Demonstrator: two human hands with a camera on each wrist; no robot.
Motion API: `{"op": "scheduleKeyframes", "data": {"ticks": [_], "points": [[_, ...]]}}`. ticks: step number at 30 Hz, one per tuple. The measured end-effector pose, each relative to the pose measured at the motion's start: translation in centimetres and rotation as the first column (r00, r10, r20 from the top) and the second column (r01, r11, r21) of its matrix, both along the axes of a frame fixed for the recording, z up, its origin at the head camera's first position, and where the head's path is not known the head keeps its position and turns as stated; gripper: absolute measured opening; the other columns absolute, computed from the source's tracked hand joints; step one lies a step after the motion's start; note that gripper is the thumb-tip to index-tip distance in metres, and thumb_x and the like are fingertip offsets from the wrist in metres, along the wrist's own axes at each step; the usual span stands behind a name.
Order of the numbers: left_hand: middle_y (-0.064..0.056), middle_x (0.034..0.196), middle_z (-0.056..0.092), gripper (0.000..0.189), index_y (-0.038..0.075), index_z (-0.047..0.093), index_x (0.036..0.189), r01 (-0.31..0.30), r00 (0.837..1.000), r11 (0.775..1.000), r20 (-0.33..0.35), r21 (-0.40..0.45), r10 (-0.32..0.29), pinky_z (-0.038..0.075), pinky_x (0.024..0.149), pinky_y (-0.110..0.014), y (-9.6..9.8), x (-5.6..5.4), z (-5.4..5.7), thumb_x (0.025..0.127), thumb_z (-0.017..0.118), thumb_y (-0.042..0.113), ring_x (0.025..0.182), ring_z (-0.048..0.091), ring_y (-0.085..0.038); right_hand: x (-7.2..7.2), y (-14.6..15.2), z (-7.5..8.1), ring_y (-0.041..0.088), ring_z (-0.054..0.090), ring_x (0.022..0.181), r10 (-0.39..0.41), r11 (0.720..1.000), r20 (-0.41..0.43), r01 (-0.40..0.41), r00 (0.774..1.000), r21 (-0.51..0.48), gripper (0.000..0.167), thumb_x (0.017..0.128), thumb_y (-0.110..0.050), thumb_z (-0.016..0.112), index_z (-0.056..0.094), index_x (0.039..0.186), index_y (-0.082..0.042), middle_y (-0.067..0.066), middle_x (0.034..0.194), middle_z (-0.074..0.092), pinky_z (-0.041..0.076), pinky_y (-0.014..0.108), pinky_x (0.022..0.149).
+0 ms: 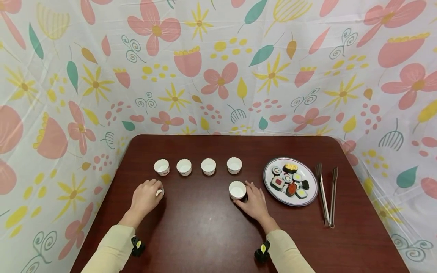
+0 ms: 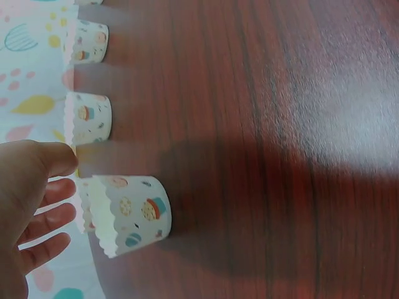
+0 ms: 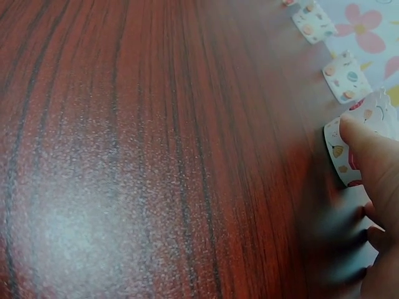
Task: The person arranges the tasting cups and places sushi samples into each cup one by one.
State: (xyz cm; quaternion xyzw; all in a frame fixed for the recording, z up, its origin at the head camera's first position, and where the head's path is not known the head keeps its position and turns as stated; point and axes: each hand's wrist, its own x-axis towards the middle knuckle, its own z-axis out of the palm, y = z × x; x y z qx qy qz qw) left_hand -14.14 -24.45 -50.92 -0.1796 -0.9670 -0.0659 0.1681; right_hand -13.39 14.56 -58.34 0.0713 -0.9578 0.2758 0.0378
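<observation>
On the dark wood table, my right hand (image 1: 254,201) is at a white scalloped baking cup (image 1: 237,190), thumb at its near side and fingers along its right. In the right wrist view the thumb lies against that cup's printed wall (image 3: 338,152). My left hand (image 1: 146,197) hovers by another baking cup (image 2: 134,215), which stands upright and is mostly hidden under the fingers in the head view. The left wrist view shows thumb and fingers spread apart above its rim. Farther back stands a row of several similar cups (image 1: 208,167).
A round plate (image 1: 268,189) with several sushi pieces (image 1: 291,189) sits to the right. Beside it lie metal tongs (image 1: 328,204) with forked ends. A flower-printed cloth (image 1: 218,106) hangs behind and beside the table (image 1: 201,235).
</observation>
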Motion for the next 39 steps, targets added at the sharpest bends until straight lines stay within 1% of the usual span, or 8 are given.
{"op": "scheduleKeyframes", "data": {"ticks": [2, 8, 17, 22, 27, 29, 33, 39], "points": [[0.003, 0.067, 0.052, 0.017, 0.014, 0.060, 0.071, 0.015, 1.000, 1.000, -0.012, 0.000, -0.015, 0.044, 0.057, -0.036, 0.3, 0.0, 0.0, 0.066, 0.076, 0.012, 0.065, 0.053, -0.023, 0.0, 0.0, 0.0, 0.035, 0.035, 0.131, -0.003, 1.000, -0.003, 0.003, 1.000, 0.001, 0.075, 0.070, -0.043, 0.075, 0.050, 0.128, -0.001, 0.015, 0.138, 0.044, 0.022, 0.059, 0.104], [0.003, 0.066, 0.051, 0.017, 0.014, 0.059, 0.070, 0.048, 0.999, 0.999, -0.012, -0.014, -0.048, 0.044, 0.057, -0.035, 1.1, 0.0, -0.2, 0.066, 0.075, 0.011, 0.064, 0.053, -0.021, 0.0, -0.2, 0.1, 0.035, 0.036, 0.130, -0.007, 1.000, -0.011, 0.007, 1.000, -0.007, 0.075, 0.070, -0.042, 0.075, 0.050, 0.127, -0.001, 0.015, 0.137, 0.045, 0.023, 0.059, 0.103], [0.002, 0.065, 0.049, 0.018, 0.014, 0.058, 0.070, 0.093, 0.995, 0.996, -0.030, -0.002, -0.093, 0.046, 0.066, -0.038, 2.1, 0.0, -0.5, 0.066, 0.075, 0.010, 0.063, 0.053, -0.022, 0.1, -0.4, -0.1, 0.034, 0.035, 0.131, -0.027, 1.000, 0.001, 0.027, 1.000, -0.002, 0.076, 0.069, -0.042, 0.076, 0.049, 0.128, -0.002, 0.014, 0.137, 0.045, 0.023, 0.058, 0.104], [0.003, 0.065, 0.049, 0.019, 0.015, 0.058, 0.069, 0.101, 0.994, 0.995, -0.045, 0.000, -0.101, 0.045, 0.063, -0.038, 2.4, -0.1, -0.8, 0.065, 0.075, 0.010, 0.061, 0.052, -0.021, 0.1, -0.5, 0.0, 0.034, 0.036, 0.130, -0.034, 0.999, 0.005, 0.034, 0.999, -0.018, 0.074, 0.069, -0.042, 0.076, 0.050, 0.127, -0.005, 0.013, 0.137, 0.045, 0.023, 0.059, 0.103], [0.004, 0.067, 0.050, 0.019, 0.016, 0.058, 0.071, 0.113, 0.994, 0.994, -0.015, 0.006, -0.113, 0.042, 0.056, -0.031, 3.0, -0.2, -0.7, 0.066, 0.076, 0.011, 0.061, 0.051, -0.018, 0.1, -0.6, 0.3, 0.034, 0.038, 0.128, -0.036, 0.999, -0.008, 0.036, 0.999, -0.018, 0.072, 0.068, -0.041, 0.076, 0.052, 0.125, -0.005, 0.013, 0.135, 0.047, 0.024, 0.059, 0.102], [0.004, 0.068, 0.050, 0.019, 0.016, 0.058, 0.071, 0.127, 0.992, 0.992, -0.010, 0.009, -0.127, 0.040, 0.055, -0.030, 3.4, -0.3, -0.6, 0.066, 0.076, 0.011, 0.062, 0.051, -0.017, 0.1, -0.6, 0.4, 0.035, 0.039, 0.127, -0.037, 0.999, -0.012, 0.036, 0.999, -0.017, 0.070, 0.068, -0.040, 0.077, 0.052, 0.124, -0.004, 0.014, 0.134, 0.048, 0.025, 0.060, 0.101], [0.004, 0.068, 0.050, 0.020, 0.016, 0.058, 0.072, 0.165, 0.986, 0.986, -0.033, 0.014, -0.164, 0.040, 0.055, -0.029, 4.4, -0.6, -0.5, 0.065, 0.076, 0.010, 0.062, 0.050, -0.017, 0.1, -0.6, 0.6, 0.035, 0.039, 0.126, -0.039, 0.999, -0.005, 0.039, 0.999, -0.024, 0.069, 0.067, -0.037, 0.078, 0.053, 0.123, -0.004, 0.014, 0.133, 0.048, 0.026, 0.059, 0.100], [0.003, 0.069, 0.051, 0.020, 0.015, 0.058, 0.072, 0.230, 0.970, 0.973, -0.081, 0.024, -0.227, 0.041, 0.054, -0.029, 6.7, -1.1, -0.2, 0.065, 0.076, 0.010, 0.062, 0.050, -0.017, 0.0, -0.5, 0.9, 0.035, 0.038, 0.128, -0.043, 0.998, 0.041, 0.045, 0.998, -0.034, 0.070, 0.068, -0.037, 0.078, 0.052, 0.125, -0.003, 0.014, 0.135, 0.047, 0.024, 0.059, 0.101]]}}
